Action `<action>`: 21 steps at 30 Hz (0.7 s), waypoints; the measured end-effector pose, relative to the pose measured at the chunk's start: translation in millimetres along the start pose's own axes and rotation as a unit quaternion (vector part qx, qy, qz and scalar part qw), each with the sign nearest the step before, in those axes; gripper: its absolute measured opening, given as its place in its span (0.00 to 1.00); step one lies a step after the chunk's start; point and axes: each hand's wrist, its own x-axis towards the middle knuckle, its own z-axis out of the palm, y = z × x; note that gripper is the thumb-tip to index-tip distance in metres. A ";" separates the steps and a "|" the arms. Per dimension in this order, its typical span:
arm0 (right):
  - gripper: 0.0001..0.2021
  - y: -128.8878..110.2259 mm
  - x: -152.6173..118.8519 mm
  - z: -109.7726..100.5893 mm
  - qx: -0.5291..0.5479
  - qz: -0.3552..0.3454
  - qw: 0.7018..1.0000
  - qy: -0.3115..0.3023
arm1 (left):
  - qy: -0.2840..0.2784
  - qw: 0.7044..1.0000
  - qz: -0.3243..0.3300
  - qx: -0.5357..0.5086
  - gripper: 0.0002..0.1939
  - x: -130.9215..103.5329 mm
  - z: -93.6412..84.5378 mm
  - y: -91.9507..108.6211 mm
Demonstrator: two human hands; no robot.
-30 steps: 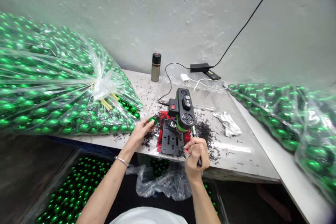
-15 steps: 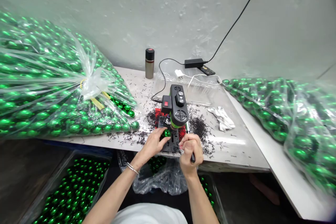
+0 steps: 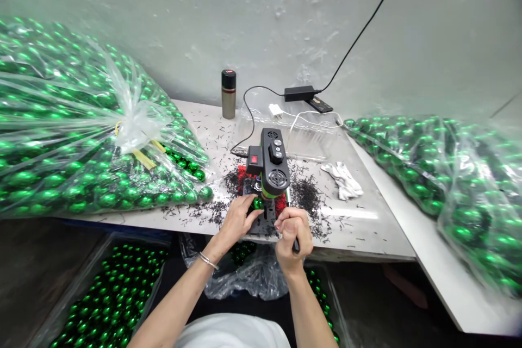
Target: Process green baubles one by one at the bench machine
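Observation:
A small black machine (image 3: 274, 160) with a red switch stands on the white table, with a metal base under its head. My left hand (image 3: 237, 217) has its thumb and fingers around a shiny green ball (image 3: 258, 204) at the left of the base, below the machine head. My right hand (image 3: 294, 234) is closed around a black-ended lever handle (image 3: 296, 246) at the machine's lower right. Red material (image 3: 281, 203) and heaps of small black pieces (image 3: 305, 196) lie on both sides of the base.
A big tied bag of green balls (image 3: 81, 136) covers the left side; more bags (image 3: 468, 190) lie right. White gloves (image 3: 343, 180), a bottle (image 3: 229, 94), a power adapter (image 3: 300, 93) and cables are behind. A bin of balls (image 3: 112, 288) is below left.
The whole view has shifted slightly, with things a little further left and up. Both hands keep nearly the same places at the machine.

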 end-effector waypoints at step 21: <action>0.15 25.9 -28.5 5.4 0.005 -0.035 0.999 0.002 | 0.024 0.999 0.028 0.020 0.16 -4.0 7.4 -1.4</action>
